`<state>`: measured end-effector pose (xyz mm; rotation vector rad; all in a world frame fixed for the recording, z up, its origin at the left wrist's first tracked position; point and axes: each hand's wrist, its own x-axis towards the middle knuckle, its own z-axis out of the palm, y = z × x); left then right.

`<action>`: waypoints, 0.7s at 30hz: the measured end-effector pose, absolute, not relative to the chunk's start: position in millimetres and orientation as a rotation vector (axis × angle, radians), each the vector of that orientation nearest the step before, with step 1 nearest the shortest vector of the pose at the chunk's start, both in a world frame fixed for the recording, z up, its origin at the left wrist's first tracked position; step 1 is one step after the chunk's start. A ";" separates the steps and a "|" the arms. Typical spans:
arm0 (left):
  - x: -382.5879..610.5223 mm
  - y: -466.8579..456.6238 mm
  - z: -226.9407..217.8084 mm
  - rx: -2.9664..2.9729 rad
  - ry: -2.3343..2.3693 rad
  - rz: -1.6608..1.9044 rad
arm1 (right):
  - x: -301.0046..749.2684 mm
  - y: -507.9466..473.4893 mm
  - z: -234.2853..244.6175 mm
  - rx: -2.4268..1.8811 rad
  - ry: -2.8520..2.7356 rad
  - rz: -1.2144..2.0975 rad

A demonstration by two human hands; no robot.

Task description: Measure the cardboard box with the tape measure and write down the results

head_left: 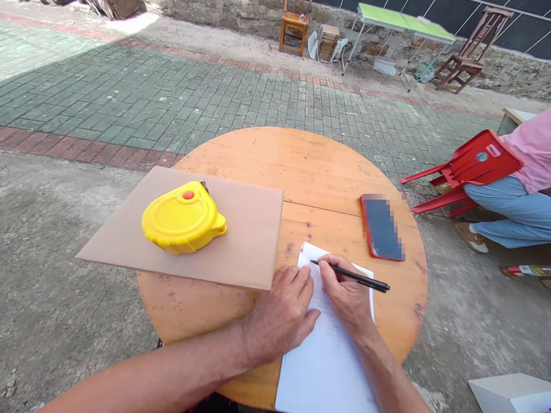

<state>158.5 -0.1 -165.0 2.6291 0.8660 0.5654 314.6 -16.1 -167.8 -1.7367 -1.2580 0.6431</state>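
A black pen (359, 277) is pinched in my right hand (346, 295), its tip at the top of a white sheet of paper (325, 355). Faint marks show on the sheet near the tip. My left hand (286, 310) rests with fingers stretched out over the paper's left edge, thumb lying on the sheet. Just beyond its knuckles is a flat brown cardboard piece (245, 246), overhanging the left side of the round wooden table (275, 155). On the cardboard lies a yellow tape measure (183, 221) with a red button.
A phone (383, 226) in a red case, its screen blurred, lies right of the paper. A person in jeans (503, 198) sits on a red plastic chair (482, 160) at the right. Farther back stand wooden chairs (295, 24) and a green folding table (404, 22).
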 end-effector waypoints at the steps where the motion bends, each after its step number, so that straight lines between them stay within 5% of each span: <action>1: 158.4 -0.6 -164.8 2.629 0.864 0.563 | 314.4 -16.2 -167.8 -1.737 -1.259 0.643; 21: 157.5 0.2 -162.9 2.629 0.845 0.483 | 316.4 -18.3 -170.2 -1.746 -1.193 0.576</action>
